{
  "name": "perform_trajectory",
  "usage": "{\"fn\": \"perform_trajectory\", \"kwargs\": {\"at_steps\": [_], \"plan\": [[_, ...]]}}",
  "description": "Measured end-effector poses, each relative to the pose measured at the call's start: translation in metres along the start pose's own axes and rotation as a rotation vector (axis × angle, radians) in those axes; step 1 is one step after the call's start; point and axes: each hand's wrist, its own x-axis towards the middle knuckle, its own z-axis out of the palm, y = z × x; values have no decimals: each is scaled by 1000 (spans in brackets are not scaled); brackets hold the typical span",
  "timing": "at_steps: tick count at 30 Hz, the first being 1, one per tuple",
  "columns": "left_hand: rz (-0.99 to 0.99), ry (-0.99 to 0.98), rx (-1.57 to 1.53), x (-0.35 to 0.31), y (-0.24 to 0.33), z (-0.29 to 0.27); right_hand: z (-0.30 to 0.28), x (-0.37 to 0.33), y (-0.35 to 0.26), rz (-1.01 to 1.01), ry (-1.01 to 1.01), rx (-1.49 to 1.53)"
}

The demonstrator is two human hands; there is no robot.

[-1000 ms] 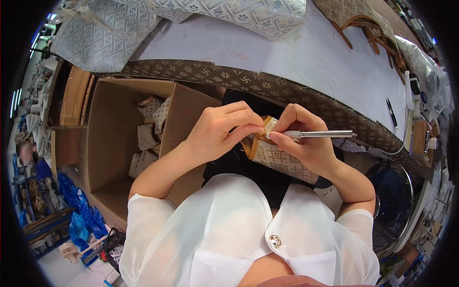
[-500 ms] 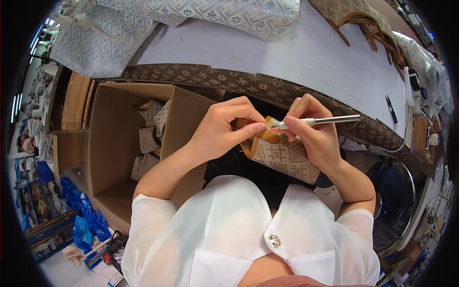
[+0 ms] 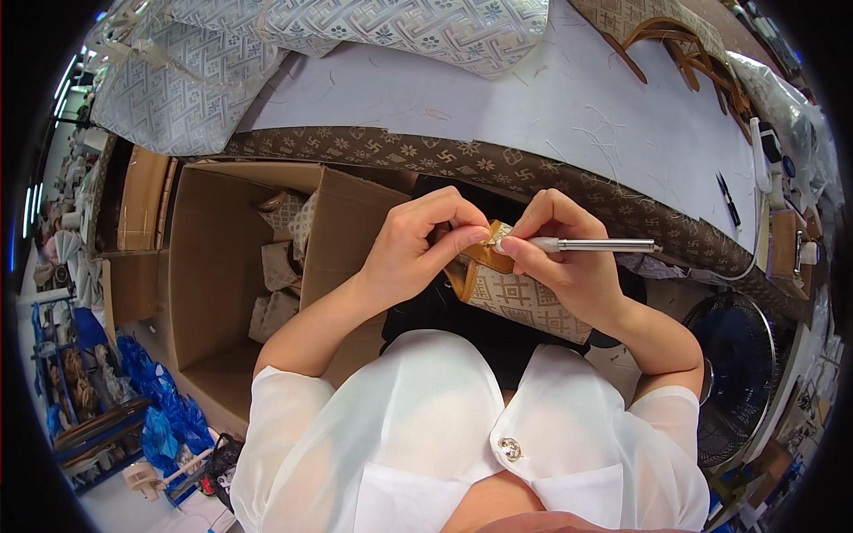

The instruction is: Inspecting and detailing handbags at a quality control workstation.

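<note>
A small beige bag (image 3: pixel 524 306) with a brown woven pattern and tan trim lies over my lap, tilted. My left hand (image 3: pixel 422 235) pinches thumb and forefinger together at its trimmed upper edge; what lies between the fingertips is too small to make out. Between the thumb and fingers of my right hand (image 3: pixel 577 275) is a slim pen-shaped tool (image 3: pixel 613 245) with a silver shaft pointing right. Its working tip meets the trim close to my left fingertips and is mostly hidden by my fingers.
Left of my lap stands an open cardboard box (image 3: pixel 235 329) holding several patterned pieces. The worktable (image 3: pixel 498 115) ahead carries silvery patterned fabric (image 3: pixel 400 31), tan straps (image 3: pixel 684 53), loose threads and a black pen-like tool (image 3: pixel 728 200). A fan (image 3: pixel 733 373) stands at right.
The silver tool has shifted slightly left and lower, its tip now closer to my left fingertips. My right fingers have curled tighter around it. The bag has barely moved.
</note>
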Motion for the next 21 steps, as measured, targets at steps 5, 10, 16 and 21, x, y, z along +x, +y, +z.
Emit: {"fn": "perform_trajectory", "kwargs": {"at_steps": [5,10,16,21], "plan": [[14,6,2,-1,0,0,2,0,1,-22,3,-18],[30,36,-16,-2,1,1,4,-1,1,-51,2,-13],[-96,449,-294,-15,-3,-4,-2,1,-1,-119,48,79],[-441,230,-415,-36,11,4,-8,1,6,-236,141,211]]}}
